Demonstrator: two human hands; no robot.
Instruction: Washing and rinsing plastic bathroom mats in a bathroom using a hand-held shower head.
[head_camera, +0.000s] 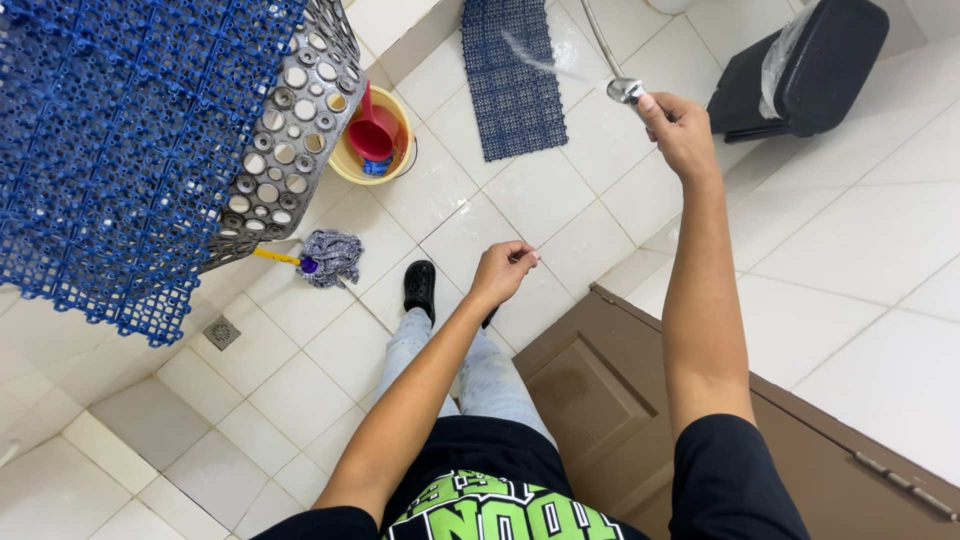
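Right hand (682, 128) gripping spray nozzle (626, 90)

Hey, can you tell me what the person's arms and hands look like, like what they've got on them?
Both arms are bare from the upper arm down, with short black sleeves at the shoulders. The left hand and right hand wear no gloves, and no rings, watch or bands are visible. The black shirt carries a green and white print on the chest.

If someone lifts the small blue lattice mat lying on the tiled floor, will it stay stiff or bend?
The small blue lattice mat would probably bend somewhat: it looks thin and full of holes. It is likely light for its size. Water from the metal spray nozzle in the right hand reaches it, so it may feel slippery.
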